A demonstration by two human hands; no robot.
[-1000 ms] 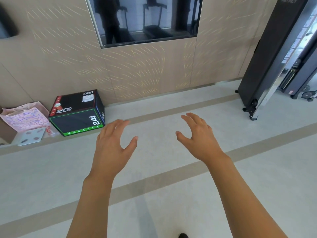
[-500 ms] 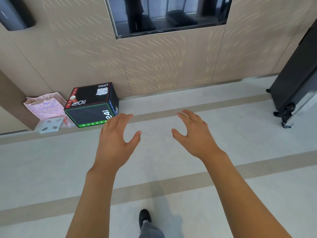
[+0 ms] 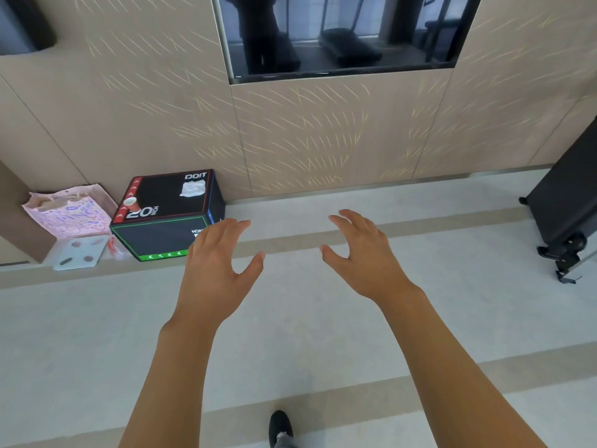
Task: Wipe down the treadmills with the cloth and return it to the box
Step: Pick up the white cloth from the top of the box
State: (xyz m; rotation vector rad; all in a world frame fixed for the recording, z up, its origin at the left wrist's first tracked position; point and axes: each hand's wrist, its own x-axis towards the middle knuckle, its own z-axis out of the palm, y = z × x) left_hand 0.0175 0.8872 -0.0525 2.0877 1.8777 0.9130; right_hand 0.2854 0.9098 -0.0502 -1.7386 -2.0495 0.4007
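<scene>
Cloth [image 3: 193,190] lay crumpled near the back right corner of the box [image 3: 168,215] top, ahead and left of my left hand [image 3: 215,270] (the nearer one); my right hand [image 3: 361,257] hovered too, both loose-fingered and empty.

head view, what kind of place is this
Most likely a gym: a black plyo box marked 20 inch stands by the wall, a treadmill shows in the dark wall panel, and a black machine stands at right.
</scene>
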